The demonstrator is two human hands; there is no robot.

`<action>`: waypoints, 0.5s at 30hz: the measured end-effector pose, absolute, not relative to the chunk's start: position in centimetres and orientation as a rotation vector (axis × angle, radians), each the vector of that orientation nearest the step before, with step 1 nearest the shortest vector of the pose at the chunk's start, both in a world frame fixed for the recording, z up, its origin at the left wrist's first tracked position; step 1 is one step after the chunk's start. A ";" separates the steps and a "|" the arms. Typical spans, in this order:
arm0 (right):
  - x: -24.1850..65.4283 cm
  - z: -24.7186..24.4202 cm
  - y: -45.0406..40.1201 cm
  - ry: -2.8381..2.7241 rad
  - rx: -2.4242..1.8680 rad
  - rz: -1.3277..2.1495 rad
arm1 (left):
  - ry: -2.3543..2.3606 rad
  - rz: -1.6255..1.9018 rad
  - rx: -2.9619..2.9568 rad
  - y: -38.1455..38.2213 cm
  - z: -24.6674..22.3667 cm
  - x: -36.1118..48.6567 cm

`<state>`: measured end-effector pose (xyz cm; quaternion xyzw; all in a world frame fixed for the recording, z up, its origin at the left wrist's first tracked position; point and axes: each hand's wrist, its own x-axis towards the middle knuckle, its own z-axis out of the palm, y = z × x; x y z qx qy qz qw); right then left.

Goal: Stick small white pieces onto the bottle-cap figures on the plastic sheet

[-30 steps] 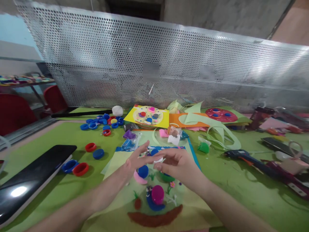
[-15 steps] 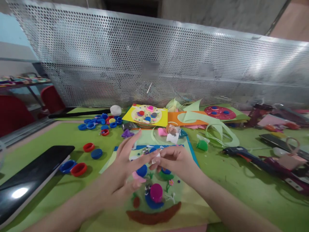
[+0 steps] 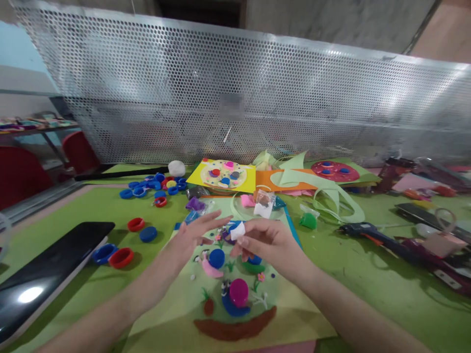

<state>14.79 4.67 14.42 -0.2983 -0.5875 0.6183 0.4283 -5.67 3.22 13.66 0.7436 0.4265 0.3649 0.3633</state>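
Note:
Between the thumb and fingers of my right hand (image 3: 268, 242) is a small white piece (image 3: 237, 231), soft-looking like clay. My left hand (image 3: 187, 242) hovers to its left, fingers spread and holding nothing. Under both hands lies a picture sheet (image 3: 176, 314) bearing snail shapes with bottle-cap shells: a magenta cap (image 3: 239, 292) on a blue body, a blue cap (image 3: 217, 258) on a pink body, and another over a green body (image 3: 253, 268). A brown strip (image 3: 235, 329) curves along the sheet's lower part.
A black phone (image 3: 47, 274) and loose caps (image 3: 121, 257) lie at left. Behind the sheet are a yellow card (image 3: 195, 180), wrapped clay (image 3: 263, 203) and paper strips (image 3: 342, 203). A glue gun (image 3: 382, 240) lies at right, before a perforated metal panel (image 3: 279, 98).
My left hand has moved left, away from the white piece and my right hand, uncovering the pink snail. The white piece now shows more fully in my right fingers.

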 end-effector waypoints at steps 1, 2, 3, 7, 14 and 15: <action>14.7 14.5 4.6 -1.462 -0.726 1.573 | 1.087 0.907 1.860 3.3 13.5 -5.6; 14.7 14.5 4.4 -1.465 -0.712 1.601 | 1.080 0.913 1.837 3.4 13.4 -5.5; 14.6 14.6 4.3 -1.472 -0.704 1.622 | 1.067 0.920 1.824 3.5 13.3 -5.4; 14.5 14.7 4.2 -1.513 -0.693 1.678 | 1.044 1.011 1.942 3.2 13.5 -5.1; 14.7 14.5 4.6 -1.592 -0.730 1.769 | 1.111 1.202 2.473 3.2 13.4 -4.8; 14.7 14.5 4.6 -1.595 -0.732 1.789 | 1.117 1.226 2.521 3.2 13.4 -4.8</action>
